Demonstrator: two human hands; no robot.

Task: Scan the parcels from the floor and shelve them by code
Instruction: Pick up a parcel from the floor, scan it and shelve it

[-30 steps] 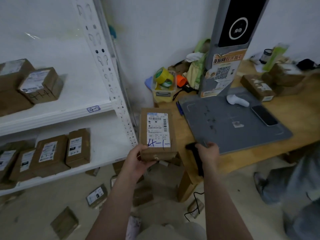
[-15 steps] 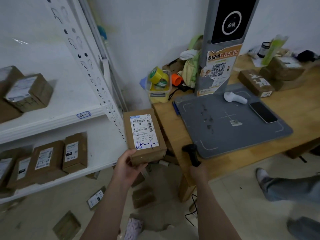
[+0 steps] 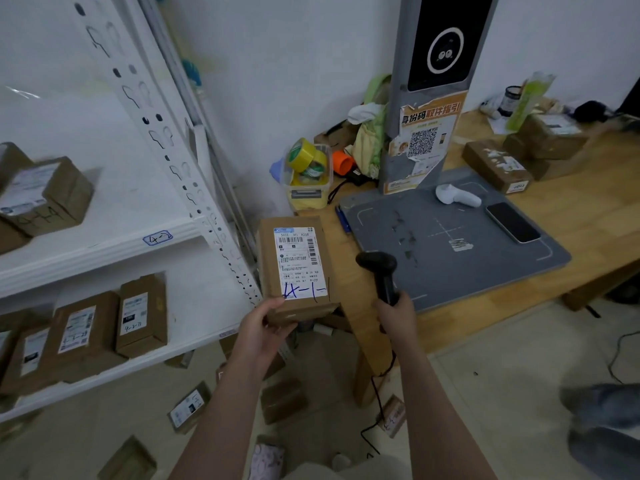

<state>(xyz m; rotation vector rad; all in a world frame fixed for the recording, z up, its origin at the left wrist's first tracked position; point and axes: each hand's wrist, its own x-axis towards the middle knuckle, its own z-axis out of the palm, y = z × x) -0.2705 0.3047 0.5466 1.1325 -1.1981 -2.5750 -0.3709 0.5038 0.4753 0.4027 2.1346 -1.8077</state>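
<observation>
Gripping parcel [image 3: 296, 268] by its near end, left hand [image 3: 265, 327], right hand [image 3: 398, 315] clasping scanner [image 3: 379, 275] upright

Bare forearms [image 3: 221, 407], left hand [image 3: 264, 328], right hand [image 3: 398, 318], beige garment [image 3: 349, 473] below

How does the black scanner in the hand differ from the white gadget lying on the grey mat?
The black scanner is dark; the white gadget is pale. The black scanner stands upright, gripped by the right hand, while the white gadget lies flat on the grey mat, untouched. A cord hangs below the black scanner towards the floor; none shows on the white gadget. Both look like small handheld devices.
</observation>
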